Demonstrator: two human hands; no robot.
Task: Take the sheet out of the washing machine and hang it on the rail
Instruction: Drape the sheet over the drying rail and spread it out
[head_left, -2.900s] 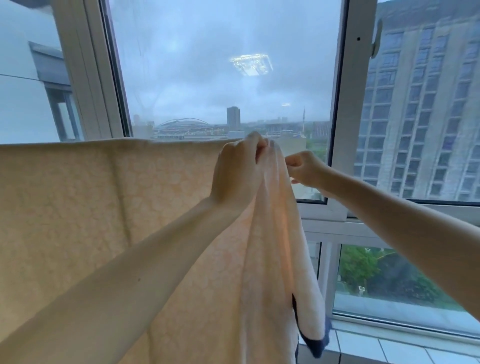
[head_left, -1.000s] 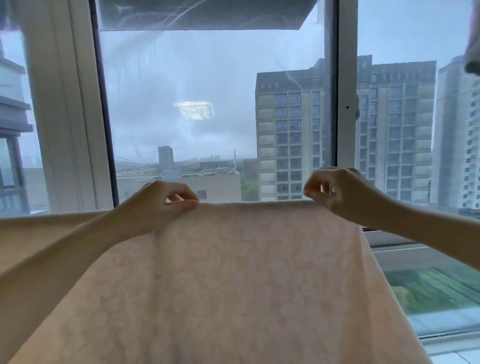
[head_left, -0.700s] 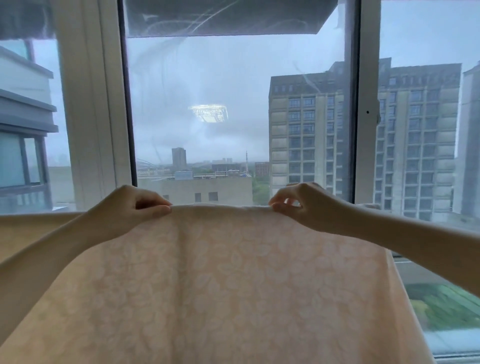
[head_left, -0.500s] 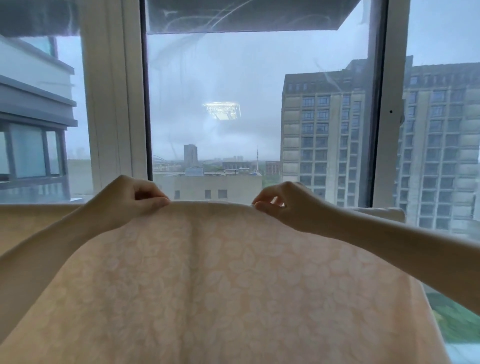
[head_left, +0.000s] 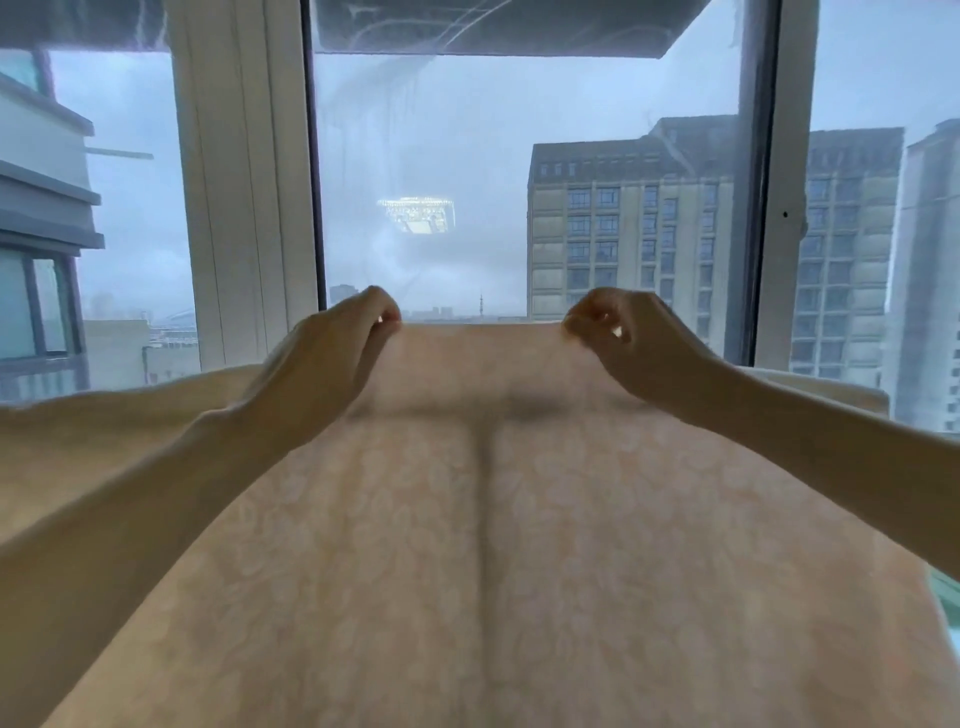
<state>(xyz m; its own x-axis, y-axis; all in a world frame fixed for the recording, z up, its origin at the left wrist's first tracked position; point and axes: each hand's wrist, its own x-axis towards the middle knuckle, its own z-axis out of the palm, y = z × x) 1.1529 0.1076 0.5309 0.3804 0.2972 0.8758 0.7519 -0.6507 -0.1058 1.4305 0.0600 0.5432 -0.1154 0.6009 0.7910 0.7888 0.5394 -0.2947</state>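
Note:
A pale peach sheet (head_left: 483, 545) with a faint leaf pattern fills the lower half of the head view. It hangs across the width in front of the window; the rail under it is hidden by the cloth. My left hand (head_left: 332, 358) pinches the sheet's top edge left of centre. My right hand (head_left: 628, 343) pinches the same edge right of centre. Between the two hands the edge is lifted and pulled taut, higher than the parts of the sheet at the far left and far right. A dark vertical crease runs down the middle.
A large window (head_left: 519, 182) stands directly behind the sheet, with a white frame post (head_left: 239, 182) at the left and a dark-edged mullion (head_left: 779, 182) at the right. Tall buildings (head_left: 634, 234) show outside.
Both hands have raised the pinched top edge of the sheet, and the stretch between them is now lifted above the rest. The view has shifted a little to the left.

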